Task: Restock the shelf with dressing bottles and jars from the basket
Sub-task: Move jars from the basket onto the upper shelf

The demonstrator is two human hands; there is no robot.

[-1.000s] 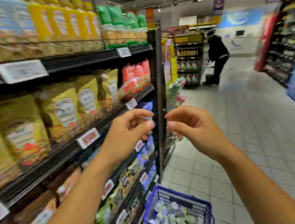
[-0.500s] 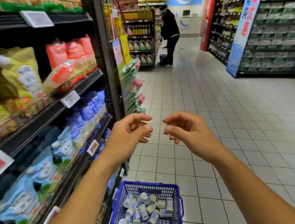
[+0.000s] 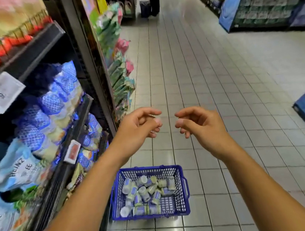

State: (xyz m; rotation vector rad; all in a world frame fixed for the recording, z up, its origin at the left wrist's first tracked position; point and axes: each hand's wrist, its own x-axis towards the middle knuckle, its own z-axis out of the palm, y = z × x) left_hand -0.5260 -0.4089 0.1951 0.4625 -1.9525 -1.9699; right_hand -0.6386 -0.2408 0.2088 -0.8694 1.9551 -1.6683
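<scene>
Your view has dipped toward the basket point(image 3: 180, 192) of bottles point(image 3: 144, 192) on the floor point(image 3: 221, 87). Your left hand point(image 3: 138, 129) and right hand point(image 3: 202, 127) hover above it, loosely curled and empty.

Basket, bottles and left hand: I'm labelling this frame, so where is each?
Basket point(image 3: 144, 167): head view, on its far rim.
Bottles point(image 3: 144, 191): head view, on one bottle mid-pile.
Left hand point(image 3: 136, 129): head view, on the middle of the hand.

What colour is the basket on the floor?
Blue; the basket shows best in the head view.
</scene>
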